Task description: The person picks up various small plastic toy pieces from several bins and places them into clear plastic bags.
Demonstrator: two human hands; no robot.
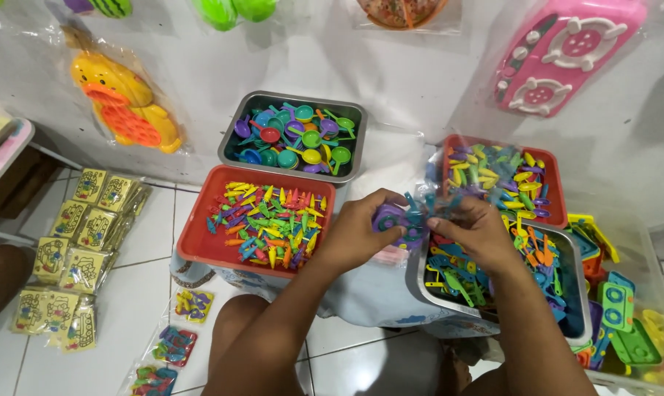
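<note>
My left hand and my right hand meet in the middle of the view, both gripping a small clear plastic bag. A purple plastic toy piece and small blue pieces show inside it. The bag is held between a red tray of small coloured toy utensils on the left and a metal tray of blue, green and orange toy pieces under my right hand. My forearms come up from the bottom edge.
A metal tray of coloured toy pans stands behind the red one. Another red tray of utensils is at the right, beside a clear bin of toy stoves. Packed bags lie on the tiled floor at left. Toys hang on the wall.
</note>
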